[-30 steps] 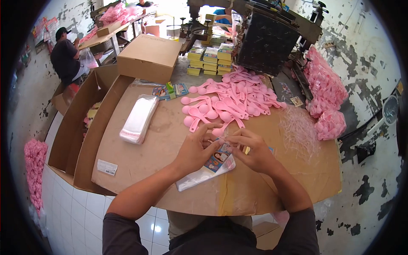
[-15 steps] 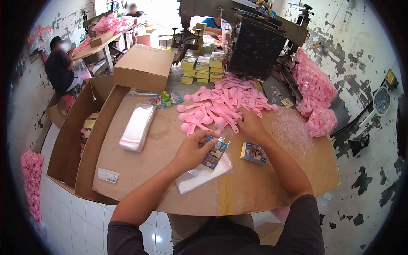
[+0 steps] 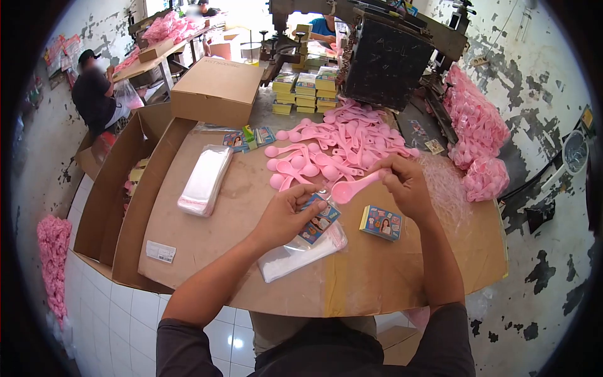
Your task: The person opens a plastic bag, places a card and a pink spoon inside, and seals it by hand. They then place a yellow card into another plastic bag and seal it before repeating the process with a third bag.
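Note:
In my left hand (image 3: 290,215) is a clear plastic bag with a blue printed card (image 3: 321,221) inside, pinched by thumb and fingers. My right hand (image 3: 405,188) grips a pink scoop (image 3: 352,187) by the end of its handle, its bowl close to the bag's top. Behind both hands spreads a heap of pink scoops (image 3: 352,135). Under my left hand lies a stack of clear bags (image 3: 301,259). A pile of printed cards (image 3: 380,224) sits below my right hand.
Another stack of clear bags (image 3: 205,179) lies left, near a cardboard box (image 3: 217,91). Yellow-edged card stacks (image 3: 306,90) stand at the back beside a black machine (image 3: 389,66). Bagged pink scoops (image 3: 477,119) lean at right. Another person (image 3: 94,94) sits far left.
My right hand has come back from the heap with a pink scoop and brought it beside the bag. My left hand still holds the bagged card in nearly the same place.

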The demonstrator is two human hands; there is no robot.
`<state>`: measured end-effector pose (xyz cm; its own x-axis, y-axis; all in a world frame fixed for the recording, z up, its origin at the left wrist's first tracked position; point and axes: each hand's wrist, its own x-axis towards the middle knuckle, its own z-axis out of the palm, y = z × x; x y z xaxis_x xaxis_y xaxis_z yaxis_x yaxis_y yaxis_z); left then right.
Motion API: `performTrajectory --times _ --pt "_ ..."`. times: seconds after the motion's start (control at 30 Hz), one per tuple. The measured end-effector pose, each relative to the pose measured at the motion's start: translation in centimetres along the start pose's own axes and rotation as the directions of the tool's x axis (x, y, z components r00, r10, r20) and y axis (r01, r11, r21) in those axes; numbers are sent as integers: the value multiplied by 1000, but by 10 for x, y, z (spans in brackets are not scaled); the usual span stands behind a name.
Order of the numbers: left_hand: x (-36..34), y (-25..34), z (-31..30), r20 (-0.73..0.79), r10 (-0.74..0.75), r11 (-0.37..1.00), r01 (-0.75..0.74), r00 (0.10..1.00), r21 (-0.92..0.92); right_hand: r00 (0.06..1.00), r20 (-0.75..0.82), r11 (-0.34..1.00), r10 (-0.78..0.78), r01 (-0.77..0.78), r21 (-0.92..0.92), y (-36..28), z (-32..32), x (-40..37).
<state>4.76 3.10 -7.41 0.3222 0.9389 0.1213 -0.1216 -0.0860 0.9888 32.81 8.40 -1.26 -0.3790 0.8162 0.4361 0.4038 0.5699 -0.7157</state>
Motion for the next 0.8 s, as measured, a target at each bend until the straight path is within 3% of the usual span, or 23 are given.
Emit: performTrajectory --times 0.07,0.17,0.27,0.47,0.67,0.8 --pt "-1 1 1 30 -15 1000 15 999 11 995 58 986 -79 86 -142 -9 3 -1" --pt "-4 0 1 60 -39 999 37 997 30 987 133 980 -88 109 -164 -20 4 -3" --pt "-5 -2 3 69 -62 997 59 996 45 976 30 962 -215 217 -166 -23 26 -5" --pt "-5 -1 4 91 -52 999 52 995 9 995 -52 959 80 -62 278 -38 39 -11" --pt "-8 12 4 126 -55 999 55 990 4 995 -79 912 57 -19 411 -30 40 -8" --pt "-10 12 7 116 -51 999 53 992 -14 997 -62 920 44 -17 391 -33 40 -10"
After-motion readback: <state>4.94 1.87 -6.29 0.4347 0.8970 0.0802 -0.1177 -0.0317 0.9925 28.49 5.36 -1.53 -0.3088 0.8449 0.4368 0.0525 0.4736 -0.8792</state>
